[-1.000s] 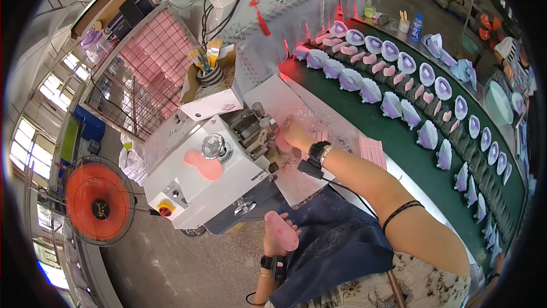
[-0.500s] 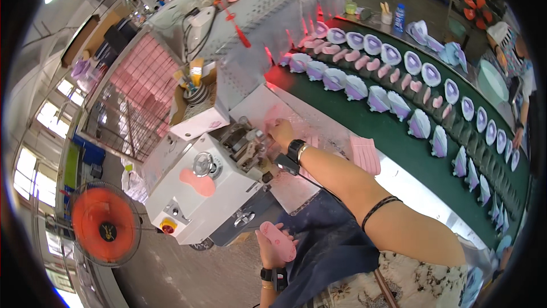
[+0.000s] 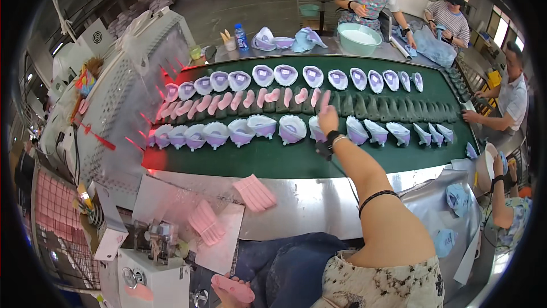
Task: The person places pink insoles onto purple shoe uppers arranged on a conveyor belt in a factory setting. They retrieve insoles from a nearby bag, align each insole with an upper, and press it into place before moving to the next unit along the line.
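Note:
Stretched out over the green conveyor belt (image 3: 228, 162), my right hand (image 3: 327, 121) pinches a pink insole (image 3: 325, 102) at the row of dark foot-shaped lasts (image 3: 393, 109). Whether the insole touches a last I cannot tell. Pink insoles (image 3: 249, 99) lie on the lasts to the left of that hand. Low in the view, my left hand (image 3: 228, 301) is closed around a pink insole (image 3: 235, 288), its fingers partly hidden behind it. Purple-and-white shoe uppers line both sides of the lasts, a far row (image 3: 286, 74) and a near row (image 3: 292, 129).
Pink insole stacks (image 3: 254, 192) lie on the metal ledge (image 3: 307, 205). A white machine (image 3: 154, 276) stands at lower left. A perforated metal housing (image 3: 122, 120) with red glow covers the belt's left end. Several people work beyond and right, near a green basin (image 3: 359, 39).
My view has swung right, toward the belt. My right hand has left the white machine and reached out over the lasts with an insole. My left hand still holds an insole low down.

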`<action>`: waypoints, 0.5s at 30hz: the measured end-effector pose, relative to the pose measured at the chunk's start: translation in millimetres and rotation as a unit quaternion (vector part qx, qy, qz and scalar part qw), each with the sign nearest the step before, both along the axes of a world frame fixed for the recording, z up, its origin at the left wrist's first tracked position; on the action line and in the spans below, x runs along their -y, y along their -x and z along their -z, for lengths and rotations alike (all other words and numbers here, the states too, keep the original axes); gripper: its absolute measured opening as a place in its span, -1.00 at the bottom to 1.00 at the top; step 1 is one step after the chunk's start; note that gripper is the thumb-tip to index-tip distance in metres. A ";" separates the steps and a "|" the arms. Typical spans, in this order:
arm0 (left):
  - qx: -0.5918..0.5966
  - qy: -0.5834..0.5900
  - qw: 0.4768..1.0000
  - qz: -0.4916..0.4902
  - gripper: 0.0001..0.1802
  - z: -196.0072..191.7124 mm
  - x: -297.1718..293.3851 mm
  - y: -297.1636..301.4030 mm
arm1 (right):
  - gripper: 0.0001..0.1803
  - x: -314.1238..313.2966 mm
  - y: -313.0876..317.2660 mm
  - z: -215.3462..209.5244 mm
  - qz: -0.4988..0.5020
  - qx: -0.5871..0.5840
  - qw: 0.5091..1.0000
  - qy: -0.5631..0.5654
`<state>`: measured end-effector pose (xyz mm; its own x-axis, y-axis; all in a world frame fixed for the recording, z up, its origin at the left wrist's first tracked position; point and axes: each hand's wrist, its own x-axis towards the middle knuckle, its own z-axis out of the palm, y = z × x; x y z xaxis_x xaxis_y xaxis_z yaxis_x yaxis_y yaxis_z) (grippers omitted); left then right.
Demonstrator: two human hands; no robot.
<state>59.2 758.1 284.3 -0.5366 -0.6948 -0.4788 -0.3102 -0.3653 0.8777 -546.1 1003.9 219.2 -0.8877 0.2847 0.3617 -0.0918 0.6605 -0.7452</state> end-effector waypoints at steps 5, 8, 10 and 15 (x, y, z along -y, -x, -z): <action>-0.097 -0.248 0.961 -0.074 -0.83 -18.8 1.4 20.7 | -0.74 -51.9 29.8 2.2 -0.047 0.002 0.999 0.027; -0.155 -0.361 0.917 -0.071 -0.82 -28.0 1.2 31.8 | -0.72 -2.3 25.2 6.7 -0.092 -0.053 0.994 0.029; -0.212 -0.435 0.872 -0.081 -0.81 -37.5 -1.4 29.1 | -0.80 81.1 -26.3 7.4 -0.235 -0.172 0.953 0.080; -0.175 -0.282 0.932 -0.143 -0.75 30.0 5.4 -8.8 | -0.70 193.0 -298.9 -37.4 -0.714 0.284 0.610 0.196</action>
<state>68.0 752.6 254.3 -0.5598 -0.5246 -0.6415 0.1402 -0.8229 0.5506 -247.2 810.9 256.5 -0.2833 -0.9584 0.0339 -0.0181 -0.0300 -0.9994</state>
